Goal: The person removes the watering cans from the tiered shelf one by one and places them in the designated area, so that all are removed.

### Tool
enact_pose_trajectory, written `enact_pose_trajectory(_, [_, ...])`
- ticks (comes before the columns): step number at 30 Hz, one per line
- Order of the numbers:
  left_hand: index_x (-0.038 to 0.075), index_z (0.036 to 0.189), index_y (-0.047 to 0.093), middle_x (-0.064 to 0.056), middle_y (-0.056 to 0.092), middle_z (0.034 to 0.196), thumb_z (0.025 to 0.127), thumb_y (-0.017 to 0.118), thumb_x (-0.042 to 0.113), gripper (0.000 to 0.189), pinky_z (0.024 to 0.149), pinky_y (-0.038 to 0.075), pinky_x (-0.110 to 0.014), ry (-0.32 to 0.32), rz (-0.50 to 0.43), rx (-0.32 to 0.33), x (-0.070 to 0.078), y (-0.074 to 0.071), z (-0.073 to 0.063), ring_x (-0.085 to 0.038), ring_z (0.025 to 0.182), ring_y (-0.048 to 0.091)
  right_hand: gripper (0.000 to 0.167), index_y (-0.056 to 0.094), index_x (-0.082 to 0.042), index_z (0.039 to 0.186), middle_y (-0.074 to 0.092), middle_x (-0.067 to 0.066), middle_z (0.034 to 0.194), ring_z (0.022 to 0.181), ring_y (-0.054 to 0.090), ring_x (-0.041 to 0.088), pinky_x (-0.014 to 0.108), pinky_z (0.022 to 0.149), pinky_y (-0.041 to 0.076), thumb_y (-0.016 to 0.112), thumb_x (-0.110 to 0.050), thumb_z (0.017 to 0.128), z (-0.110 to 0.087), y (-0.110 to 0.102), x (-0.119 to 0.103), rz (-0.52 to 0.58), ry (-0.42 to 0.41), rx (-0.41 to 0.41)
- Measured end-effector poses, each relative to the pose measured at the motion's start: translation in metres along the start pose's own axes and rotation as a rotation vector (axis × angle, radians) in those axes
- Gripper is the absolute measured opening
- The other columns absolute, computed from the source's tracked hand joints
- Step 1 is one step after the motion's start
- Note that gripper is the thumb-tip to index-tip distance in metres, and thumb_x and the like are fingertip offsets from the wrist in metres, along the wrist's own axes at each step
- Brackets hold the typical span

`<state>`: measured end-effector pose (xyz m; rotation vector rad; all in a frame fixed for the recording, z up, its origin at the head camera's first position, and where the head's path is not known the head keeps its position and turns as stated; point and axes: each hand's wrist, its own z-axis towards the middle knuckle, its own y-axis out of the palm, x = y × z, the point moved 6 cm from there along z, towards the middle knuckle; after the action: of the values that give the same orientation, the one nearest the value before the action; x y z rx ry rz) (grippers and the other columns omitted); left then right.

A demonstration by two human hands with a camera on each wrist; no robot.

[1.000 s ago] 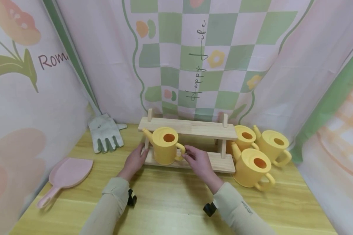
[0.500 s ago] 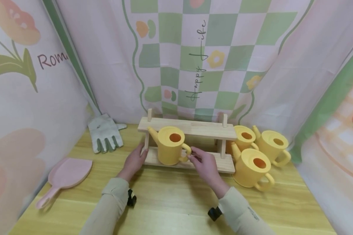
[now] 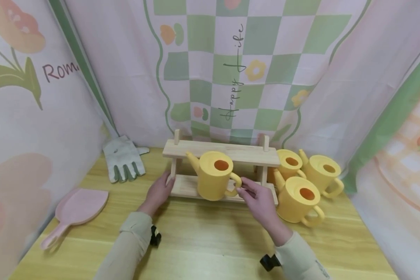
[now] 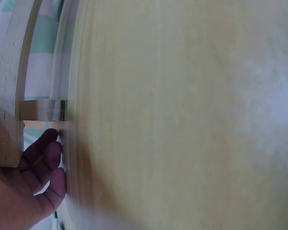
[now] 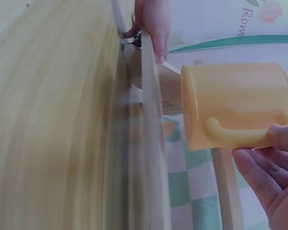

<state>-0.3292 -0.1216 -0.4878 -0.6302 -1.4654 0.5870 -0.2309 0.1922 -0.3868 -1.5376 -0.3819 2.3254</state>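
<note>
My right hand (image 3: pixel 262 204) pinches the handle of a yellow watering can (image 3: pixel 211 181) between thumb and fingers. In the right wrist view the watering can (image 5: pixel 237 103) is held upright just off the lower board, a gap under its base; its spout points left in the head view. My left hand (image 3: pixel 157 194) grips the left end of the wooden two-tier shelf's lower board (image 3: pixel 183 186). The left wrist view has that left hand (image 4: pixel 31 184) at the board's end (image 4: pixel 9 139), its curled fingers beneath the board.
Several more yellow watering cans (image 3: pixel 297 198) stand at the shelf's right end, one partly hidden behind it. A pale work glove (image 3: pixel 124 157) lies at the back left. Nearer on the left lies a pink dustpan (image 3: pixel 82 206). A patterned curtain (image 3: pixel 227 77) hangs behind.
My right hand has carried the watering can to the right along the front of the shelf and slightly nearer to me. The left hand keeps its grip on the board.
</note>
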Motion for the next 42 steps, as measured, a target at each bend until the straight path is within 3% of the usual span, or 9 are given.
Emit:
enact_pose_trajectory(5, [0.013,0.148,0.039,-0.02,0.051,0.141,0.103,0.043,0.039,0.052,0.103,0.039,-0.057,-0.005,-0.002,-0.004,0.0,-0.001,-0.001,-0.039,0.126,0.049,0.03,0.066,0.008,0.117,0.071,0.022,0.102,0.088,0.072,0.023,0.022,0.071,0.057,0.069,0.003,0.087,-0.006,-0.015,-0.002,0.011,-0.055,0.03])
enact_pose_trajectory(10, [0.013,0.148,0.039,-0.019,0.05,0.142,0.104,0.042,0.039,0.052,0.104,0.038,-0.057,-0.004,-0.004,-0.011,-0.002,0.001,0.001,-0.039,0.127,0.049,0.031,0.063,0.011,0.118,0.069,0.026,0.103,0.09,0.069,0.008,0.02,0.072,0.056,0.066,0.007,0.088,-0.013,-0.031,-0.003,0.048,-0.073,0.04])
enact_pose_trajectory(16, [0.011,0.148,0.038,-0.021,0.049,0.142,0.104,0.041,0.039,0.052,0.105,0.037,-0.057,0.009,0.009,-0.014,-0.001,0.001,0.001,-0.04,0.127,0.048,0.03,0.063,0.012,0.118,0.07,0.026,0.1,0.087,0.07,0.009,0.022,0.069,0.057,0.066,0.009,0.088,-0.022,-0.055,-0.002,0.024,-0.077,0.072])
enact_pose_trajectory(22, [0.011,0.148,0.038,-0.021,0.048,0.143,0.104,0.041,0.039,0.053,0.106,0.036,-0.058,0.013,0.003,-0.012,0.001,0.0,0.0,-0.041,0.128,0.047,0.031,0.064,0.013,0.115,0.07,0.027,0.097,0.081,0.069,0.0,0.019,0.067,0.056,0.066,0.014,0.085,-0.032,-0.082,-0.004,-0.023,-0.109,0.153])
enact_pose_trajectory(26, [0.011,0.149,0.037,-0.021,0.047,0.144,0.104,0.04,0.039,0.053,0.106,0.035,-0.058,0.01,0.01,-0.013,0.0,0.0,-0.001,-0.041,0.129,0.045,0.032,0.063,0.015,0.115,0.073,0.003,0.097,0.078,0.069,-0.001,0.017,0.065,0.056,0.065,0.018,0.083,-0.038,-0.098,-0.005,-0.045,-0.117,0.199])
enact_pose_trajectory(30, [0.01,0.15,0.036,-0.022,0.045,0.145,0.104,0.04,0.039,0.054,0.107,0.034,-0.058,0.005,0.011,-0.015,-0.001,0.001,0.0,-0.042,0.13,0.044,0.032,0.061,0.017,0.115,0.066,-0.02,0.099,0.081,0.068,-0.001,0.018,0.067,0.056,0.062,0.021,0.083,-0.043,-0.112,-0.006,-0.039,-0.104,0.226])
enact_pose_trajectory(42, [0.01,0.149,0.037,-0.02,0.046,0.145,0.104,0.041,0.038,0.053,0.107,0.034,-0.057,0.021,0.011,-0.009,0.0,0.002,0.0,-0.041,0.131,0.044,0.032,0.058,0.02,0.115,0.071,-0.011,0.097,0.08,0.069,0.001,0.017,0.068,0.055,0.059,0.025,0.082,-0.054,-0.155,-0.011,-0.039,-0.094,0.315])
